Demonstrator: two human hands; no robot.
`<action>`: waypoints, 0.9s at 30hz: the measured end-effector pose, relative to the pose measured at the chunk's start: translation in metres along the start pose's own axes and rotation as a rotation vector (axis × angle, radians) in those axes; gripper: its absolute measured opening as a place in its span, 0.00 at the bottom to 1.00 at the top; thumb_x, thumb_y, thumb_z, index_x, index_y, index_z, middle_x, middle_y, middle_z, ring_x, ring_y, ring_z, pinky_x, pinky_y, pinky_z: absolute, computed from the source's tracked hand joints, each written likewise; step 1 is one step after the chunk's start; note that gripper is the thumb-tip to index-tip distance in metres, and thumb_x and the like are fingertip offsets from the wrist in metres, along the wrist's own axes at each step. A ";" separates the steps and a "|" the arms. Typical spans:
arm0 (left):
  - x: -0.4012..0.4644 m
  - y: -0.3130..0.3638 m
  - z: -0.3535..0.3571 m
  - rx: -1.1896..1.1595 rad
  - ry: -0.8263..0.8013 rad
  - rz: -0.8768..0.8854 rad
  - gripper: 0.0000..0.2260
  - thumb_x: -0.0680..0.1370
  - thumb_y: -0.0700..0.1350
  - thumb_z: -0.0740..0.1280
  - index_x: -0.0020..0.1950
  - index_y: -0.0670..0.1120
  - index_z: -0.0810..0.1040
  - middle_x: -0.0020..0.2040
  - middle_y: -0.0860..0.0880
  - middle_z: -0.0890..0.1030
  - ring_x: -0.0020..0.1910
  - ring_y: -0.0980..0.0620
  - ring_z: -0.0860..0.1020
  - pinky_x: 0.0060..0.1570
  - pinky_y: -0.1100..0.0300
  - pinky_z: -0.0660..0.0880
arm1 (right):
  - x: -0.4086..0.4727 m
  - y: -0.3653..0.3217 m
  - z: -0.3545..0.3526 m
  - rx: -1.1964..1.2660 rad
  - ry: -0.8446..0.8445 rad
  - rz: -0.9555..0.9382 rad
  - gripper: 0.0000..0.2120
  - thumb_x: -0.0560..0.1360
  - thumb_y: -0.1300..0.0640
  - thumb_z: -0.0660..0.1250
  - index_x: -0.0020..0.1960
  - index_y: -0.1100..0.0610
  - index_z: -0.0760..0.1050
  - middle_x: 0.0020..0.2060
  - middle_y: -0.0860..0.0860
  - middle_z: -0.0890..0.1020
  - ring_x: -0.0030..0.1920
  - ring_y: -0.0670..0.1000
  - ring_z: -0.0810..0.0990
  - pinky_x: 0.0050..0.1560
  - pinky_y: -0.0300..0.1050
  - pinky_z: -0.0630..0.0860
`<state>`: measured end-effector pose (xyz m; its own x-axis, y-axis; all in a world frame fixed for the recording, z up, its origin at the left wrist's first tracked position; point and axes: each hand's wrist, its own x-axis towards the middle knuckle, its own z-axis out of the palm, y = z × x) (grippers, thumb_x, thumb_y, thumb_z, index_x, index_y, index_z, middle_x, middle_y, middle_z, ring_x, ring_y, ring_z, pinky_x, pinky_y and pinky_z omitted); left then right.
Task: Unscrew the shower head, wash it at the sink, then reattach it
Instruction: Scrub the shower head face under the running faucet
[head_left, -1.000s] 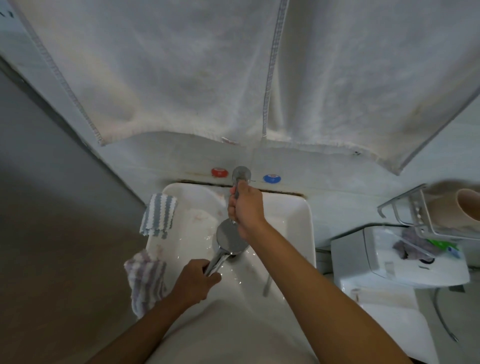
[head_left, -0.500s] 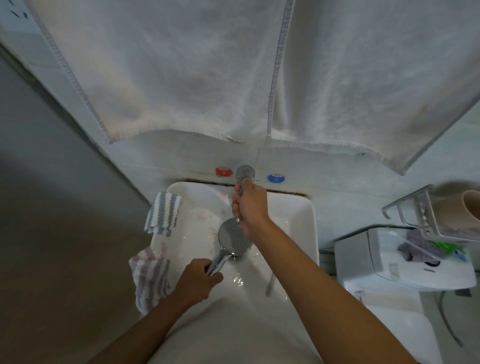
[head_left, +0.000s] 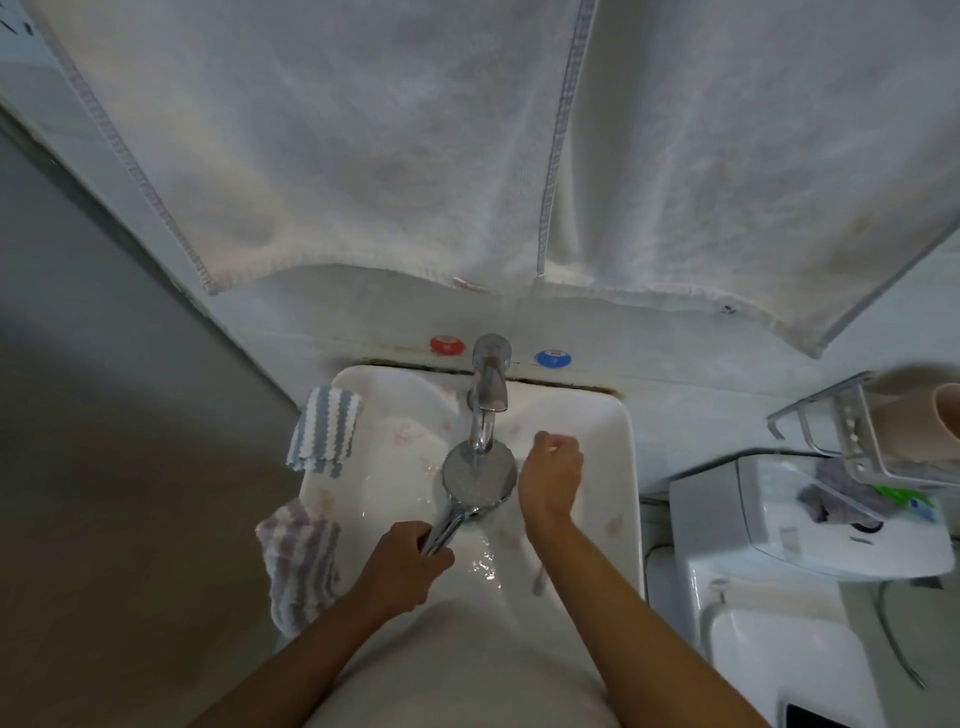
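Observation:
A chrome shower head (head_left: 479, 473) lies face up over the white sink (head_left: 621, 499), right under the spout of the chrome faucet (head_left: 488, 387). Water runs from the spout onto its round face. My left hand (head_left: 402, 564) grips the shower head's handle at the sink's near left side. My right hand (head_left: 550, 475) hovers just right of the round face, fingers loosely curled, holding nothing and off the faucet.
Two striped cloths (head_left: 324, 436) (head_left: 301, 558) hang over the sink's left rim. Large white towels (head_left: 415, 145) hang above. Red (head_left: 447, 344) and blue (head_left: 552, 358) markers sit on the wall. A toilet tank (head_left: 800, 525) and a wire rack (head_left: 852, 431) stand right.
My right hand has let go of the faucet lever and dropped beside the shower head. The faucet is now uncovered with water falling on the face. My left hand keeps its grip.

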<state>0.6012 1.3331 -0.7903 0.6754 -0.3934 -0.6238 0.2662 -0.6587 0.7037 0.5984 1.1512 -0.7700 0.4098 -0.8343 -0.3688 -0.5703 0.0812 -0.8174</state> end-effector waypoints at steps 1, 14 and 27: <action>0.000 0.001 0.002 -0.016 -0.014 -0.003 0.07 0.70 0.44 0.68 0.37 0.42 0.74 0.31 0.43 0.75 0.19 0.51 0.70 0.20 0.62 0.67 | 0.003 0.012 0.002 -0.046 -0.110 0.099 0.17 0.80 0.47 0.60 0.61 0.58 0.70 0.55 0.55 0.76 0.54 0.55 0.77 0.58 0.55 0.77; 0.081 0.062 0.013 0.074 0.191 -0.045 0.22 0.78 0.62 0.57 0.67 0.51 0.69 0.60 0.44 0.79 0.55 0.44 0.80 0.58 0.50 0.77 | 0.005 0.039 0.040 0.054 -0.358 0.074 0.09 0.77 0.51 0.61 0.50 0.51 0.78 0.43 0.52 0.84 0.45 0.55 0.83 0.42 0.54 0.83; 0.097 0.062 0.028 0.371 0.352 -0.006 0.16 0.79 0.57 0.60 0.53 0.45 0.76 0.51 0.47 0.79 0.48 0.46 0.80 0.48 0.55 0.73 | 0.004 0.046 0.063 -0.121 -0.137 0.105 0.13 0.81 0.54 0.55 0.42 0.57 0.73 0.36 0.51 0.79 0.39 0.53 0.78 0.44 0.51 0.77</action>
<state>0.6642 1.2359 -0.8163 0.8824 -0.1914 -0.4298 0.0517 -0.8686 0.4929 0.6185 1.1857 -0.8373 0.4320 -0.7423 -0.5122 -0.6930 0.0903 -0.7153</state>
